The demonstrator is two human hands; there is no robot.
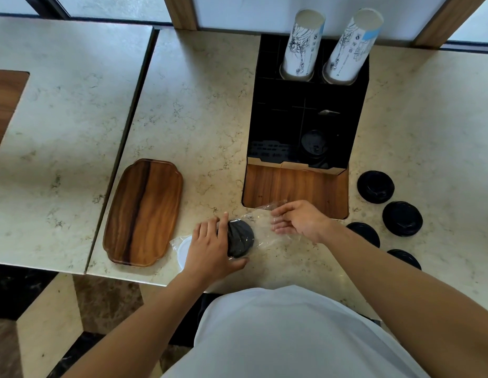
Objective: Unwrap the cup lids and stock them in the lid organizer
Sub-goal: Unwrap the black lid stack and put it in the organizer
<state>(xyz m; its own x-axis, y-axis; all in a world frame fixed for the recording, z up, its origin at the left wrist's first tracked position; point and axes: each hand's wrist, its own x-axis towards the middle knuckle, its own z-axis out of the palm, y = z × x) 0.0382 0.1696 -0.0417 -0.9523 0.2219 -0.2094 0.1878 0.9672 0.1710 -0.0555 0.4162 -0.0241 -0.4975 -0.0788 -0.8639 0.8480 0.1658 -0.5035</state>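
A stack of black cup lids (240, 238) lies on its side inside a clear plastic sleeve (260, 227) near the counter's front edge. My left hand (210, 248) grips the stack through the plastic, thumb and fingers around it. My right hand (300, 218) pinches the loose open end of the sleeve just right of the stack. A white lid (183, 252) shows at the sleeve's left end. The black lid organizer (267, 126) stands behind, with black lids (315, 144) in a front compartment. Several loose black lids (375, 186) lie on the counter to the right.
Two tall stacks of printed paper cups (302, 47) stand in the organizer's back slots. A wooden tray (144, 211) lies left of my hands. The organizer's wooden front panel (294, 188) is close behind my right hand. A second counter (65, 132) adjoins on the left.
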